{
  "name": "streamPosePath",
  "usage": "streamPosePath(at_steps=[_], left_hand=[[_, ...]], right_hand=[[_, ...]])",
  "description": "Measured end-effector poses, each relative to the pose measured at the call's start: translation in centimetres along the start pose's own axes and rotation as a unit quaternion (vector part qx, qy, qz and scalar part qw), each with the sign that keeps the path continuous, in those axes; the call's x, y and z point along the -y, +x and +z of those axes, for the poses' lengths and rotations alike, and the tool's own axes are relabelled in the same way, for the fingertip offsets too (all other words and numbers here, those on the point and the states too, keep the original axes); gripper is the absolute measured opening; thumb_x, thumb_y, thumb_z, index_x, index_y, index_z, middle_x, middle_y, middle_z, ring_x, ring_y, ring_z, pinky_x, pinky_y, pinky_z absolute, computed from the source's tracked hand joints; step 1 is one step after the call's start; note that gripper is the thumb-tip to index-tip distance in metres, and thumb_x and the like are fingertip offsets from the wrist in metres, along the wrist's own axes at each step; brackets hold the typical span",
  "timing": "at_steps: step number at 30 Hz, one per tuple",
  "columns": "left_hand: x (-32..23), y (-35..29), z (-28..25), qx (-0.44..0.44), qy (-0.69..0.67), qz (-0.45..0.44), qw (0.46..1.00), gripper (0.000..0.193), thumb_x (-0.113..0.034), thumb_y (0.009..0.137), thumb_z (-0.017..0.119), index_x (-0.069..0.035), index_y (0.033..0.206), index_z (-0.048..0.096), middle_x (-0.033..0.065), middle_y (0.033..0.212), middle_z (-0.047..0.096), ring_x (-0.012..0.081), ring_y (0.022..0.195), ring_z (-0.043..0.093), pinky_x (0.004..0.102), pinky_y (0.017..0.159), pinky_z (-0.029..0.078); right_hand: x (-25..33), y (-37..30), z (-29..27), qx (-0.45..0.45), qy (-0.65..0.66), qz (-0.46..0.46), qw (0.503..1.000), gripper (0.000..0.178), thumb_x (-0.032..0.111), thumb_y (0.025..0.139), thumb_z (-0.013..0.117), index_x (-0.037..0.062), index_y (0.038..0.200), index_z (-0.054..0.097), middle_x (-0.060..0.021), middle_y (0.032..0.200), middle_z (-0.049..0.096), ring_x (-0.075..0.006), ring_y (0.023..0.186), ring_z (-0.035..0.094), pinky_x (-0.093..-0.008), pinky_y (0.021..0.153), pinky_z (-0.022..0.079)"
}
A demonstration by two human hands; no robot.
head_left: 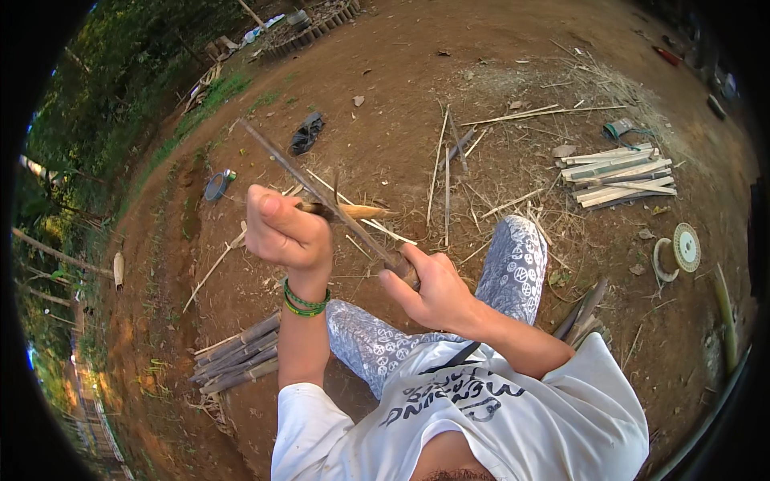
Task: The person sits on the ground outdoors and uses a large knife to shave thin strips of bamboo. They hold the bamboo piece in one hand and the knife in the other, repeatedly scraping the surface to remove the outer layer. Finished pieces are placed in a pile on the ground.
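Observation:
My right hand (437,293) is closed around the handle of a machete (281,160). Its long, narrow, dark blade slants up to the far left. My left hand (290,231), with green bands on the wrist, is closed on a short piece of wood (370,212). One end of this piece is pale orange-brown and tapers to a point. The blade crosses over the piece just right of my left fingers; whether they touch, I cannot tell. The part of the wood inside my left fist is hidden.
Dark split bamboo (241,355) lies piled at my left. A pale bundle of slats (618,176) is at the right, near a round white dial-like object (686,247). Loose strips (447,184) lie ahead on brown soil. A black bag (306,133) sits farther off.

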State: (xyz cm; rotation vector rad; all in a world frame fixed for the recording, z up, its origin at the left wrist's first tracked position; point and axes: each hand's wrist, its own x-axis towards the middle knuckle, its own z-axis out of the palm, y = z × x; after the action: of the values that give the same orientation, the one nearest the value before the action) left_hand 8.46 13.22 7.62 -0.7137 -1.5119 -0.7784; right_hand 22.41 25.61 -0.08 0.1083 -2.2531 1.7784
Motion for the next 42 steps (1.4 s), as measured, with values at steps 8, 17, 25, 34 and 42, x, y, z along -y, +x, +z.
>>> streamPosePath(at_steps=[8, 17, 25, 34, 42], left_hand=[[-0.1, -0.1, -0.1, -0.002, -0.010, -0.001, 1.000, 0.049, -0.023, 0.108, 0.034, -0.005, 0.064, 0.043, 0.0061, 0.054, 0.040, 0.0223, 0.042, 0.045, 0.0365, 0.040, 0.030], [-0.2, -0.5, -0.3, -0.004, -0.003, -0.004, 1.000, 0.048, -0.023, 0.108, 0.033, -0.005, 0.065, 0.043, 0.0068, 0.055, 0.040, 0.0235, 0.042, 0.045, 0.0363, 0.039, 0.029], [0.7, -0.2, -0.3, -0.028, 0.012, 0.004, 1.000, 0.046, -0.019, 0.108, 0.031, -0.007, 0.065, 0.040, 0.0054, 0.054, 0.037, 0.0216, 0.042, 0.042, 0.0369, 0.040, 0.027], [2.0, -0.5, -1.3, -0.047, 0.019, 0.001, 0.999, 0.046, -0.016, 0.109, 0.029, -0.007, 0.065, 0.035, 0.0039, 0.053, 0.035, 0.0192, 0.043, 0.039, 0.0337, 0.043, 0.026], [1.6, -0.9, -0.8, -0.087, 0.048, -0.062, 0.993, 0.048, -0.027, 0.110, 0.031, -0.008, 0.066, 0.030, 0.0015, 0.060, 0.028, 0.0144, 0.054, 0.030, 0.0307, 0.051, 0.025]], right_hand=[[-0.6, 0.1, 0.4, 0.002, 0.012, 0.005, 1.000, 0.037, 0.030, 0.094, 0.063, -0.0052, 0.086, 0.057, -0.0207, 0.057, 0.058, -0.0344, 0.050, 0.061, -0.0435, 0.052, 0.046], [-0.4, 1.3, -0.1, 0.038, -0.005, 0.059, 0.998, 0.041, 0.035, 0.096, 0.060, -0.0037, 0.084, 0.056, -0.0194, 0.057, 0.058, -0.0293, 0.052, 0.061, -0.0427, 0.053, 0.046], [-3.3, 1.6, 1.5, 0.034, 0.026, 0.074, 0.996, 0.041, 0.035, 0.095, 0.061, -0.0045, 0.086, 0.057, -0.0211, 0.058, 0.058, -0.0338, 0.055, 0.063, -0.0463, 0.056, 0.048], [-7.3, 2.1, 3.4, 0.042, 0.013, 0.062, 0.997, 0.039, 0.034, 0.094, 0.062, -0.0046, 0.086, 0.057, -0.0218, 0.058, 0.059, -0.0351, 0.051, 0.062, -0.0462, 0.053, 0.047], [-6.3, 1.7, 4.0, 0.036, 0.051, 0.030, 0.998, 0.036, 0.032, 0.092, 0.064, -0.0032, 0.089, 0.059, -0.0189, 0.059, 0.061, -0.0298, 0.052, 0.063, -0.0435, 0.052, 0.048]])
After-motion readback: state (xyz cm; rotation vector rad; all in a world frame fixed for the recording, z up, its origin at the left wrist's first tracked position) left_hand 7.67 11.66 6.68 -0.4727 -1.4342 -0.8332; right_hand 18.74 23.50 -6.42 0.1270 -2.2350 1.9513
